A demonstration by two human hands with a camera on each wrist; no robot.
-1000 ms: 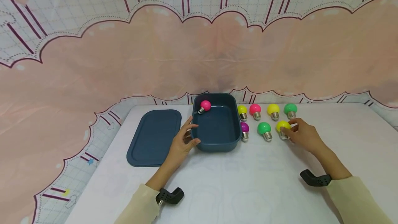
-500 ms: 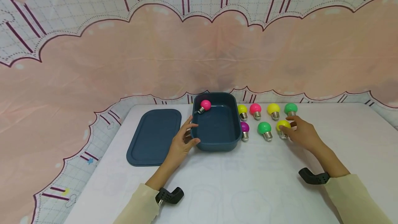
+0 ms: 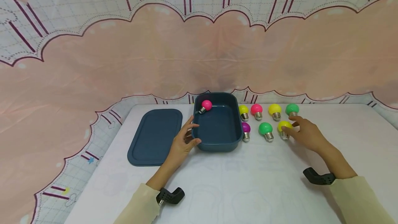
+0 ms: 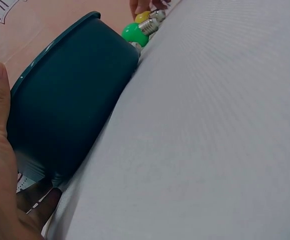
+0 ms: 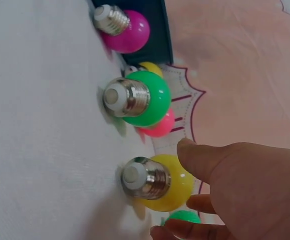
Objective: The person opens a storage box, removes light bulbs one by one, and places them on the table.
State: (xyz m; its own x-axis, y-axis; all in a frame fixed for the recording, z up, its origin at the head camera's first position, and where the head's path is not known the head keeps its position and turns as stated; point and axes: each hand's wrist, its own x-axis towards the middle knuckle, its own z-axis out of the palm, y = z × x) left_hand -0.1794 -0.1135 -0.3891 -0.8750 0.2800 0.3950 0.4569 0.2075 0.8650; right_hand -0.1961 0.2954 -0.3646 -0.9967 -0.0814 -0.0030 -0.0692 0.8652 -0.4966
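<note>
Yellow bulb lies w/ six other bulbs near the tabletop far edge, right of centre; its metal base points toward the near edge. Right hand is curled round it, thumb and fingertips at the globe, loosely; contact looks light in the right wrist view.

Dark blue bin stands open at the far edge, centre. Inside: one pink bulb lying in the far-left corner, nothing else visible. Bin's lid lies flat on the tabletop just left of it. Left hand grips the bin's near-left corner, thumb on the near wall, fingers along the left wall.

Other bulbs right of the bin: purple bulb touching or just beside the bin wall, green bulb between purple and yellow; behind them a row of four more.

Near half of the tabletop is bare white cloth, room betw. both arms.
</note>
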